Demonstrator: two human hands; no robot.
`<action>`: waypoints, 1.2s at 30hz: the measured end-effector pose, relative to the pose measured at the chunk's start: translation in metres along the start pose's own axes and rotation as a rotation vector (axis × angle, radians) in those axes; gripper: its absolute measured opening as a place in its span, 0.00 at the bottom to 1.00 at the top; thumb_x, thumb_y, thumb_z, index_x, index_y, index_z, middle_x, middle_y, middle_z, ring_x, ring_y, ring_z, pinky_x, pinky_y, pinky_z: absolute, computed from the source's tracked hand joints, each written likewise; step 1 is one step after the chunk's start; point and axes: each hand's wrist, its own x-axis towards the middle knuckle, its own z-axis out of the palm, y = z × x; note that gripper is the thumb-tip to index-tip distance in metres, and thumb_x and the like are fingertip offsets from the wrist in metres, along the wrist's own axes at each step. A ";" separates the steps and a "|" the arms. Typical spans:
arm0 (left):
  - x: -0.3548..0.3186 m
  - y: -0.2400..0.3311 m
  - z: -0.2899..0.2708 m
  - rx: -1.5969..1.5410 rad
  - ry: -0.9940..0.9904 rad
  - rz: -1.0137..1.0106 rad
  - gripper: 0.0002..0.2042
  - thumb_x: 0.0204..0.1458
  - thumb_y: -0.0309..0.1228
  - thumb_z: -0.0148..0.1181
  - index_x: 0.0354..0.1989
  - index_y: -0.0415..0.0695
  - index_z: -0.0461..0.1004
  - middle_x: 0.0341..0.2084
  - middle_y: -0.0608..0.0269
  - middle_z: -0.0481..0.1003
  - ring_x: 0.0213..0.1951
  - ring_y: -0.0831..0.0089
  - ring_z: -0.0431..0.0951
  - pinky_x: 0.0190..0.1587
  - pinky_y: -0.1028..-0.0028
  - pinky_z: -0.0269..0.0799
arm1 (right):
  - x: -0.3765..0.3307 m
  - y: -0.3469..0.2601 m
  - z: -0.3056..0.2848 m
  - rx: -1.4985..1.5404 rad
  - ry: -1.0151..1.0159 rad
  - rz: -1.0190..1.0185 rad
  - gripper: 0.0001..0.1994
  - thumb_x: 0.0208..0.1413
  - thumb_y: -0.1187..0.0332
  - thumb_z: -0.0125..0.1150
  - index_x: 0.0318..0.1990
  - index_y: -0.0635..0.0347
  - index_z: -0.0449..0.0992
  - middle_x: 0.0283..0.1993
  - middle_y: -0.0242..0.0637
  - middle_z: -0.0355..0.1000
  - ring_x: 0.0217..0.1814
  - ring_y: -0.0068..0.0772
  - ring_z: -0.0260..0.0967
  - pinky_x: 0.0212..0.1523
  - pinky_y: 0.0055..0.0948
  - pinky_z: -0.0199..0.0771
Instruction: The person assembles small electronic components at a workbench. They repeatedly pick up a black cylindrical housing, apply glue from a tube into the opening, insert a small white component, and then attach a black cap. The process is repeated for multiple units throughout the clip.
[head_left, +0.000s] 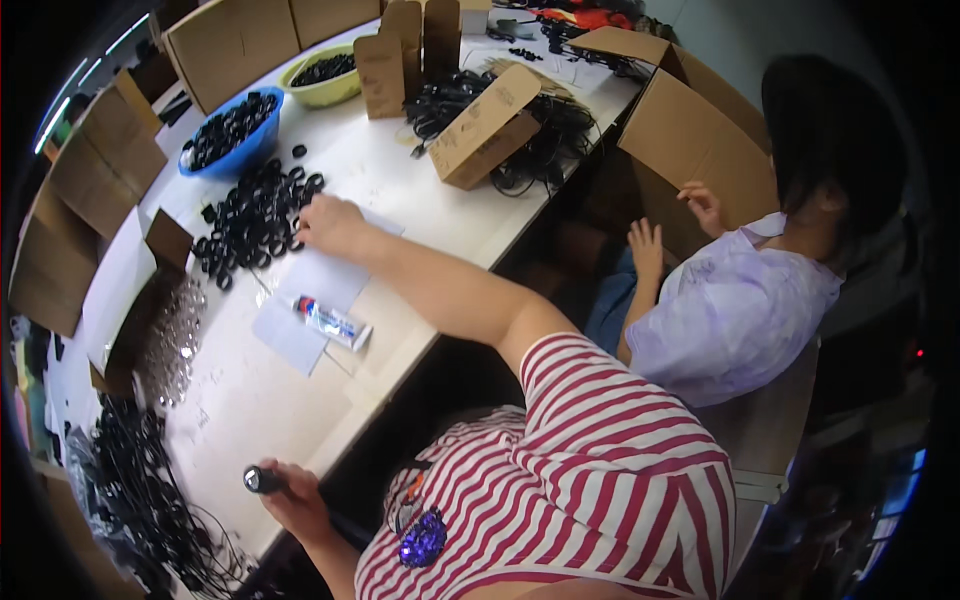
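My left hand (298, 502), near the table's front edge, is closed round a small black cylinder with a shiny end (262, 480). Farther off, my right hand (337, 230) reaches to the right side of a heap of black rings (250, 222). Its fingers are bent together on a black ring at the heap's edge, partly hidden by the fingertips. Below that hand, a white and blue tube with a red mark (332, 322) lies on pale sheets of paper (285, 330).
A blue bowl (265, 140) and a yellow-green bowl (318, 98) hold black parts. Clear pieces (172, 345) fill an open box; black cables (140, 490) lie at left. Cardboard boxes (485, 130) stand among more cables. At right sits a co-worker (735, 310) beside a large carton (695, 125).
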 end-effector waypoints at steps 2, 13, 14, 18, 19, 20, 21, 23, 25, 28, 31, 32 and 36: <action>0.001 0.000 0.002 0.037 -0.001 0.016 0.25 0.48 0.50 0.54 0.44 0.42 0.61 0.18 0.72 0.60 0.17 0.84 0.56 0.18 0.84 0.50 | 0.001 -0.002 0.009 -0.014 -0.007 -0.045 0.12 0.45 0.57 0.57 0.29 0.54 0.78 0.34 0.37 0.72 0.43 0.40 0.68 0.41 0.37 0.71; -0.004 0.006 0.001 0.096 0.008 -0.067 0.19 0.49 0.46 0.55 0.41 0.44 0.66 0.14 0.73 0.59 0.16 0.83 0.57 0.19 0.81 0.51 | 0.017 0.034 0.011 0.446 0.108 -0.028 0.13 0.49 0.59 0.55 0.35 0.58 0.77 0.34 0.40 0.74 0.38 0.38 0.71 0.41 0.32 0.68; -0.003 0.005 -0.001 0.092 0.008 -0.065 0.19 0.50 0.44 0.54 0.41 0.40 0.66 0.15 0.71 0.60 0.16 0.82 0.57 0.19 0.81 0.52 | 0.019 0.042 0.015 0.352 0.053 -0.043 0.13 0.49 0.59 0.56 0.36 0.57 0.77 0.35 0.39 0.74 0.39 0.37 0.71 0.41 0.31 0.68; -0.003 0.009 0.006 0.135 -0.013 -0.066 0.18 0.53 0.39 0.51 0.43 0.35 0.67 0.14 0.70 0.61 0.17 0.83 0.57 0.20 0.83 0.53 | 0.013 0.031 0.007 0.416 0.064 -0.090 0.12 0.49 0.59 0.57 0.36 0.55 0.78 0.33 0.35 0.75 0.33 0.28 0.71 0.36 0.25 0.68; 0.002 0.009 0.010 0.124 -0.046 -0.042 0.17 0.53 0.38 0.50 0.43 0.35 0.67 0.14 0.70 0.61 0.17 0.84 0.57 0.20 0.83 0.52 | 0.006 0.022 -0.008 0.463 0.043 -0.044 0.12 0.48 0.61 0.59 0.37 0.56 0.78 0.31 0.33 0.75 0.30 0.21 0.69 0.33 0.20 0.67; 0.002 0.008 0.008 0.137 -0.041 -0.028 0.17 0.53 0.37 0.50 0.43 0.35 0.67 0.14 0.70 0.61 0.17 0.84 0.57 0.20 0.84 0.52 | -0.002 0.005 -0.009 0.541 0.081 -0.061 0.11 0.49 0.64 0.58 0.38 0.57 0.77 0.30 0.32 0.74 0.30 0.16 0.67 0.31 0.17 0.65; 0.000 0.006 0.006 0.148 -0.039 -0.015 0.16 0.53 0.37 0.50 0.43 0.35 0.67 0.14 0.70 0.61 0.17 0.84 0.57 0.20 0.84 0.52 | -0.005 -0.010 -0.002 0.650 0.043 -0.132 0.10 0.50 0.65 0.58 0.38 0.57 0.77 0.30 0.31 0.74 0.30 0.15 0.67 0.31 0.17 0.65; 0.001 0.008 0.007 0.147 -0.063 -0.027 0.19 0.52 0.40 0.52 0.43 0.36 0.67 0.14 0.70 0.61 0.17 0.84 0.57 0.20 0.84 0.52 | -0.012 -0.035 -0.009 0.833 0.008 -0.239 0.09 0.50 0.66 0.58 0.37 0.58 0.77 0.31 0.31 0.74 0.30 0.15 0.66 0.31 0.17 0.65; 0.001 0.011 0.010 0.147 -0.072 -0.064 0.26 0.47 0.49 0.57 0.43 0.36 0.66 0.14 0.71 0.62 0.17 0.84 0.58 0.21 0.83 0.52 | -0.019 -0.066 -0.021 0.636 -0.109 -0.407 0.10 0.49 0.67 0.59 0.38 0.59 0.77 0.30 0.34 0.74 0.30 0.21 0.68 0.34 0.18 0.67; 0.001 0.013 0.007 0.130 -0.095 -0.069 0.26 0.47 0.48 0.57 0.43 0.36 0.66 0.14 0.71 0.62 0.17 0.84 0.58 0.20 0.83 0.51 | -0.028 -0.124 -0.016 0.394 -0.333 -0.546 0.09 0.49 0.64 0.57 0.36 0.56 0.77 0.36 0.37 0.72 0.34 0.34 0.70 0.37 0.28 0.69; 0.001 0.014 0.005 0.110 -0.114 -0.067 0.25 0.48 0.46 0.57 0.44 0.36 0.66 0.14 0.70 0.62 0.17 0.84 0.58 0.20 0.83 0.51 | -0.013 -0.165 0.018 0.091 -0.305 -0.706 0.11 0.48 0.63 0.55 0.39 0.54 0.75 0.38 0.39 0.71 0.43 0.42 0.68 0.43 0.35 0.67; 0.000 0.015 0.004 0.109 -0.108 -0.063 0.24 0.49 0.46 0.56 0.44 0.36 0.66 0.14 0.70 0.62 0.17 0.84 0.58 0.20 0.83 0.51 | -0.004 -0.175 0.039 0.064 -0.271 -0.725 0.12 0.48 0.63 0.55 0.40 0.54 0.74 0.38 0.40 0.71 0.44 0.43 0.67 0.44 0.36 0.67; 0.004 0.016 0.008 0.115 -0.131 -0.066 0.23 0.50 0.44 0.55 0.44 0.36 0.66 0.14 0.70 0.63 0.17 0.84 0.57 0.20 0.83 0.52 | 0.015 -0.192 0.081 -0.092 -0.269 -0.702 0.14 0.48 0.63 0.55 0.43 0.54 0.73 0.45 0.38 0.68 0.48 0.42 0.65 0.45 0.37 0.67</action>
